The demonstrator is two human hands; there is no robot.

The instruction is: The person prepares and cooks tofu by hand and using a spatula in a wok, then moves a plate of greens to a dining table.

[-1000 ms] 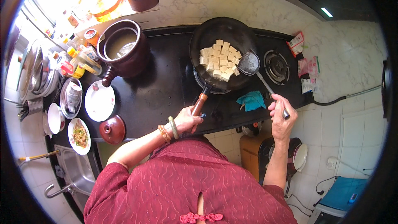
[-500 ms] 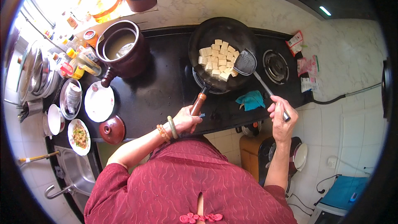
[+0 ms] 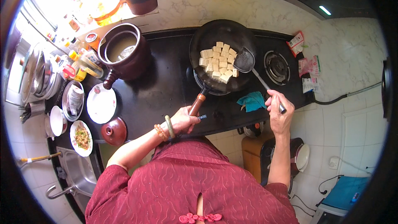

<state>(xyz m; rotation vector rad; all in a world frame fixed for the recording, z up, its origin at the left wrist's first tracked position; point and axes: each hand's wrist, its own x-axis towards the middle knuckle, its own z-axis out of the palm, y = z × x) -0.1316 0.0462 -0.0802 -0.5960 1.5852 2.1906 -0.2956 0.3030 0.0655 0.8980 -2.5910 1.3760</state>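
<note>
My left hand [image 3: 185,120] is closed around the wooden handle of a black wok [image 3: 224,31], which sits over the left burner. Pale tofu cubes [image 3: 218,61] lie bunched in the middle of the wok. In my right hand [image 3: 280,110] is the long metal handle of a wok spatula [image 3: 244,61]. Its broad dark blade rests inside the wok, against the right side of the tofu. A teal cloth [image 3: 251,101] lies on the black stove top, between the wok and my right hand.
A brown clay pot [image 3: 134,60] with liquid inside stands to the left, near several bottles [image 3: 89,64]. Before it are a white plate [image 3: 101,103], a reddish-brown lid [image 3: 114,131] and a dish of chopped food [image 3: 81,138]. A bare burner [image 3: 277,67] lies right of the wok.
The spatula blade has shifted slightly up and left along the tofu's edge, and its face has turned. My right hand has moved a little left. My left hand keeps its grip.
</note>
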